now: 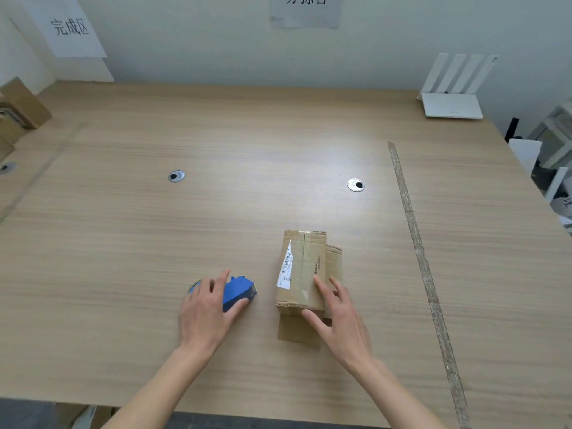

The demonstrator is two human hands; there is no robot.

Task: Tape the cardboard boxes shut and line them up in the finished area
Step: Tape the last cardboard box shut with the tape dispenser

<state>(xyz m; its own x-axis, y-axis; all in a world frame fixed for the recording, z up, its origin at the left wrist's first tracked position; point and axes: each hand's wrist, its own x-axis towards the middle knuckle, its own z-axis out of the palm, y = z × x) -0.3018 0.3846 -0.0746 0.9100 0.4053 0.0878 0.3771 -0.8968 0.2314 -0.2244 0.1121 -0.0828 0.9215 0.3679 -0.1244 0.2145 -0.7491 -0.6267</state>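
Note:
A small cardboard box (301,267) lies on the wooden table (216,134), near the front and right of centre. It has a torn white barcode label, and loose flaps stick out at its right side and near end. My right hand (337,317) rests on the box's near right corner with fingers straight and spread. Left of the box lies a blue tape dispenser (240,292). My left hand (207,311) lies over the dispenser, thumb along its near side, fingers fairly straight across its top.
Other cardboard boxes (18,116) stand at the far left edge under a paper sign (69,26). A tape line (418,243) runs along the table's right part. A white router (452,94) stands at the back right. Two cable grommets (176,176) sit mid-table.

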